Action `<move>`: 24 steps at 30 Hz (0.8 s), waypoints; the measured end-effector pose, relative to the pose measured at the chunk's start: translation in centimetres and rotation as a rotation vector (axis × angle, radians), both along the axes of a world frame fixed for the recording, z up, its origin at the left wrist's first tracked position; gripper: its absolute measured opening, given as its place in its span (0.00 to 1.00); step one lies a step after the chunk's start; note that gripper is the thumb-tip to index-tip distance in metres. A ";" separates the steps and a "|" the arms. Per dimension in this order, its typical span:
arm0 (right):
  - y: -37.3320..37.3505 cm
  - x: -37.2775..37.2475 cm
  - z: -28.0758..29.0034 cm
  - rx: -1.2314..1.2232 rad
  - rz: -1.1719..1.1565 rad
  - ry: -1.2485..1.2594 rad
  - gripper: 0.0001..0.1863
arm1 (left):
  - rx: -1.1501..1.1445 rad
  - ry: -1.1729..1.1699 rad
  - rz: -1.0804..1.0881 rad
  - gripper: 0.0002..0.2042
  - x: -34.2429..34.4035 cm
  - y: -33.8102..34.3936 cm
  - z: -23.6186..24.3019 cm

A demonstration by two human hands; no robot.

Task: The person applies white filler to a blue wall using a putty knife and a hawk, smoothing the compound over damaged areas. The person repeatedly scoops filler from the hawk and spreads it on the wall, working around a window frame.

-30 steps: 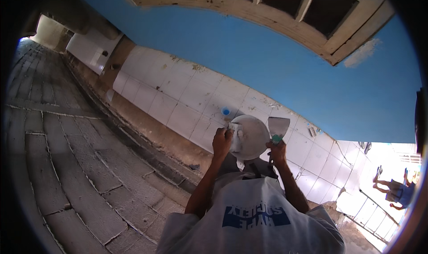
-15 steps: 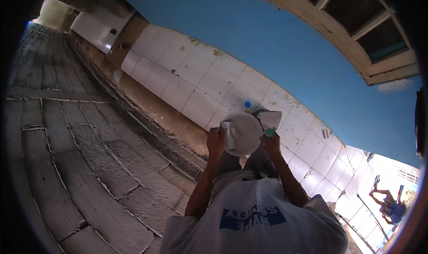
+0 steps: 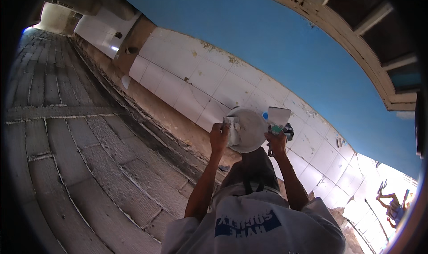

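While the right hand (image 3: 277, 141) holds the scraper (image 3: 279, 116), the blue cup (image 3: 265, 116) appears nearer.

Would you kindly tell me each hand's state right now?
Left hand: closed on a whitish, roughly rectangular piece, material unclear.
Right hand: closed on a green-handled scraper with a broad, flat, pale blade.

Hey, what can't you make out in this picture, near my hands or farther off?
- Head view, pale thing in the left hand: too blurred to tell its kind.
- Head view, scraper: handle mostly hidden by the right hand.
- Head view, blue round thing: partly hidden behind the round pale container.
- Head view, window: cut off by the top edge.
- Head view, other person: small, lost in glare.
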State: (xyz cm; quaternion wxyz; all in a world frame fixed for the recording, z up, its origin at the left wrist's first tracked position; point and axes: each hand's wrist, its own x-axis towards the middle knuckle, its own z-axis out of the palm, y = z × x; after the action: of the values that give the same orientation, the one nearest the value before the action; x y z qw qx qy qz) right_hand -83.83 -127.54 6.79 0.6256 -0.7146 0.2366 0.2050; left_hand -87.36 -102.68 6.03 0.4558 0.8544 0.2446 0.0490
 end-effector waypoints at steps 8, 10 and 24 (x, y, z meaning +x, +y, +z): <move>6.1 8.8 -8.9 -0.062 -0.065 -0.006 0.13 | 0.061 0.005 -0.102 0.11 10.6 6.2 -10.0; 7.6 11.1 -12.0 -0.076 -0.089 0.021 0.12 | 0.070 0.021 -0.114 0.10 13.9 7.7 -13.6; 11.1 25.8 -47.2 -0.159 -0.268 0.083 0.17 | 0.039 0.088 -0.219 0.11 33.5 10.6 -47.7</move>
State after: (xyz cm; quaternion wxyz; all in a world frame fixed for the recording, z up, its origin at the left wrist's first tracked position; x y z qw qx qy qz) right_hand -58.08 -116.46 -40.44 0.5785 -0.7149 0.3708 0.1298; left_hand -53.85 -92.04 -41.65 0.4304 0.8861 0.1687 -0.0339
